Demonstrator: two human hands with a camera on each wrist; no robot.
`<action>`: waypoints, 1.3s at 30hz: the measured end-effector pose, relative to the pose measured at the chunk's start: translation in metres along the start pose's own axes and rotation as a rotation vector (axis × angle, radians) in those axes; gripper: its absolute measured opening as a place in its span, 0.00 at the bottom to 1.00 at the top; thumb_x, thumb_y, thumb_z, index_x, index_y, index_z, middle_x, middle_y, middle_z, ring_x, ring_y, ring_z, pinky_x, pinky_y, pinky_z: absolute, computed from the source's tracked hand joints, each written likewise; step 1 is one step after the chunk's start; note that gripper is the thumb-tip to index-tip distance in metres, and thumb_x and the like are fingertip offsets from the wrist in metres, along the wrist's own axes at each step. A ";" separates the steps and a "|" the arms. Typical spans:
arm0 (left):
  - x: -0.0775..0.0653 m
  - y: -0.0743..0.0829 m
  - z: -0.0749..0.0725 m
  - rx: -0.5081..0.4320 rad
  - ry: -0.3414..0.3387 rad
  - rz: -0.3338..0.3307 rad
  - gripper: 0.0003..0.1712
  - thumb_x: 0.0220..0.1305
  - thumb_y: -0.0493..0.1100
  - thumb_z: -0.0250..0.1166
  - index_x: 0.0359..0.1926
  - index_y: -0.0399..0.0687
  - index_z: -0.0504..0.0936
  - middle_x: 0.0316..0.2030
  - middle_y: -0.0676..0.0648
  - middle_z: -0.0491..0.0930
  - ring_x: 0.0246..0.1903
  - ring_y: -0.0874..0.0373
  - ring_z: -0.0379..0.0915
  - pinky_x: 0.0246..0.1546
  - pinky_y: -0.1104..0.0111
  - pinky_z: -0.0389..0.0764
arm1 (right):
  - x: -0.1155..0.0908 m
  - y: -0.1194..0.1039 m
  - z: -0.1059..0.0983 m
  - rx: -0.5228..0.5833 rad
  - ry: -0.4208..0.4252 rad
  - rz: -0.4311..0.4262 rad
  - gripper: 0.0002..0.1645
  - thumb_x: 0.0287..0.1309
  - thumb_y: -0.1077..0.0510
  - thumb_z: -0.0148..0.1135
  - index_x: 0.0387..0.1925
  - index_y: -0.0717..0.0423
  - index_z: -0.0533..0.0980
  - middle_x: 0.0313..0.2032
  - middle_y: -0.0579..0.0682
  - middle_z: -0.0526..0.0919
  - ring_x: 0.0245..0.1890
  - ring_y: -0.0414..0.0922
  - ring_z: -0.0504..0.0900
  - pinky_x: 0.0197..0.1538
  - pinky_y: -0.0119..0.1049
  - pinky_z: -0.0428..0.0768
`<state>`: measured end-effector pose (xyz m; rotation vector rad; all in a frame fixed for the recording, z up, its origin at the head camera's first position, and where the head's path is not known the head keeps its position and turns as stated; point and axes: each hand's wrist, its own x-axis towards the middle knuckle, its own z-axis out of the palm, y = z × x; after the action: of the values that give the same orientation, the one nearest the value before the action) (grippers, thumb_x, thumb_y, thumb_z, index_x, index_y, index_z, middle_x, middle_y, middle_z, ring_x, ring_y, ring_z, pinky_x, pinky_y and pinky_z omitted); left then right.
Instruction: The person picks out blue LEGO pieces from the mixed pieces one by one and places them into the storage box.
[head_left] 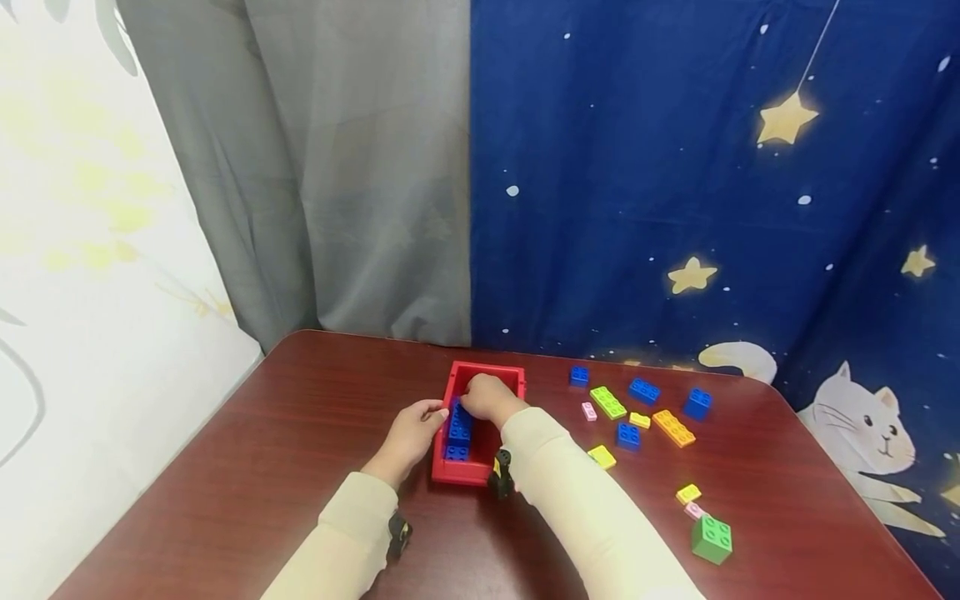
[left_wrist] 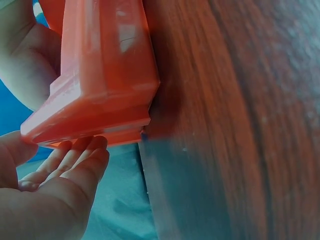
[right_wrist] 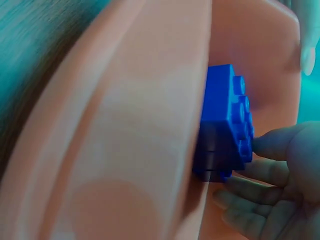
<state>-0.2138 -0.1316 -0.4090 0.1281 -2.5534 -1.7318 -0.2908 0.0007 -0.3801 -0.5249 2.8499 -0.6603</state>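
Note:
A red plastic box (head_left: pixel 461 473) stands on the table with blue building bricks (head_left: pixel 459 431) along its left inner side. My left hand (head_left: pixel 411 435) grips the box's left rim; in the left wrist view its thumb is on the rim and its fingers (left_wrist: pixel 82 155) are against the outer wall. My right hand (head_left: pixel 491 398) reaches into the box at the far end of the bricks. In the right wrist view, the thumb and fingers of the right hand (right_wrist: pixel 280 175) pinch the end of a studded blue brick (right_wrist: pixel 217 102). Part of another blue brick shows below it.
Loose bricks lie right of the box: several blue ones (head_left: pixel 697 404), a lime one (head_left: pixel 607 402), an orange one (head_left: pixel 673 428), small yellow (head_left: pixel 640 420) and pink ones (head_left: pixel 588 412). A green brick (head_left: pixel 712 539) sits nearer the front. Curtains (head_left: pixel 382 208) hang behind the table (head_left: pixel 315 400).

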 end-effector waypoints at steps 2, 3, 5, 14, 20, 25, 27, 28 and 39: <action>0.000 0.000 0.000 0.001 -0.001 -0.001 0.21 0.71 0.40 0.55 0.59 0.31 0.73 0.53 0.32 0.78 0.53 0.41 0.75 0.57 0.50 0.74 | -0.002 -0.001 -0.002 -0.004 -0.002 -0.004 0.17 0.64 0.58 0.57 0.19 0.54 0.73 0.15 0.46 0.67 0.20 0.42 0.70 0.32 0.32 0.73; 0.000 0.000 0.000 0.002 -0.002 -0.001 0.21 0.71 0.40 0.55 0.59 0.31 0.73 0.53 0.32 0.78 0.53 0.41 0.75 0.57 0.50 0.75 | -0.003 -0.001 -0.002 -0.006 -0.003 -0.005 0.16 0.64 0.57 0.57 0.20 0.55 0.75 0.16 0.47 0.69 0.20 0.42 0.70 0.32 0.33 0.73; -0.001 0.000 0.000 -0.004 -0.005 -0.011 0.21 0.71 0.40 0.55 0.59 0.32 0.73 0.54 0.32 0.77 0.53 0.41 0.75 0.57 0.51 0.74 | -0.004 0.000 -0.004 -0.005 0.009 -0.015 0.13 0.65 0.57 0.57 0.24 0.57 0.78 0.18 0.48 0.73 0.22 0.42 0.72 0.33 0.33 0.75; 0.000 0.000 -0.002 -0.011 -0.007 -0.012 0.21 0.72 0.41 0.55 0.59 0.32 0.73 0.54 0.32 0.77 0.53 0.41 0.75 0.57 0.50 0.74 | -0.011 0.003 -0.017 0.008 0.131 -0.103 0.17 0.65 0.57 0.58 0.51 0.60 0.80 0.48 0.55 0.83 0.45 0.49 0.81 0.55 0.44 0.80; -0.001 0.001 -0.001 -0.021 -0.016 -0.023 0.22 0.72 0.41 0.55 0.60 0.32 0.73 0.54 0.33 0.78 0.53 0.41 0.75 0.57 0.50 0.74 | -0.021 0.013 -0.024 -0.047 0.221 -0.191 0.19 0.64 0.56 0.58 0.54 0.56 0.79 0.53 0.55 0.81 0.55 0.50 0.79 0.60 0.45 0.76; -0.001 0.001 0.000 0.000 -0.014 -0.034 0.22 0.72 0.42 0.54 0.61 0.33 0.72 0.55 0.33 0.76 0.55 0.40 0.74 0.58 0.49 0.73 | -0.034 0.025 -0.034 -0.081 0.301 -0.209 0.20 0.61 0.55 0.62 0.55 0.53 0.79 0.53 0.52 0.81 0.54 0.49 0.79 0.58 0.45 0.78; -0.001 0.001 0.000 0.013 -0.014 -0.037 0.23 0.72 0.43 0.54 0.61 0.34 0.72 0.56 0.33 0.76 0.56 0.40 0.73 0.58 0.48 0.73 | -0.040 0.030 -0.039 -0.093 0.338 -0.208 0.20 0.60 0.55 0.63 0.54 0.53 0.79 0.53 0.51 0.80 0.55 0.49 0.79 0.57 0.46 0.78; -0.001 0.001 0.000 0.015 -0.013 -0.042 0.23 0.72 0.43 0.54 0.62 0.34 0.72 0.56 0.33 0.75 0.56 0.40 0.73 0.58 0.48 0.73 | -0.042 0.034 -0.042 -0.100 0.355 -0.207 0.20 0.60 0.55 0.63 0.54 0.53 0.79 0.53 0.51 0.80 0.55 0.49 0.79 0.57 0.46 0.78; -0.002 0.001 0.001 0.010 -0.013 -0.049 0.23 0.72 0.43 0.54 0.62 0.34 0.71 0.56 0.33 0.75 0.56 0.39 0.73 0.57 0.49 0.73 | -0.064 0.076 -0.064 -0.177 0.481 -0.281 0.20 0.57 0.59 0.65 0.53 0.56 0.79 0.52 0.55 0.80 0.54 0.51 0.78 0.55 0.48 0.79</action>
<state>-0.2118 -0.1304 -0.4082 0.1811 -2.5895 -1.7427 -0.2699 0.1137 -0.3528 -0.9195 3.3419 -0.6542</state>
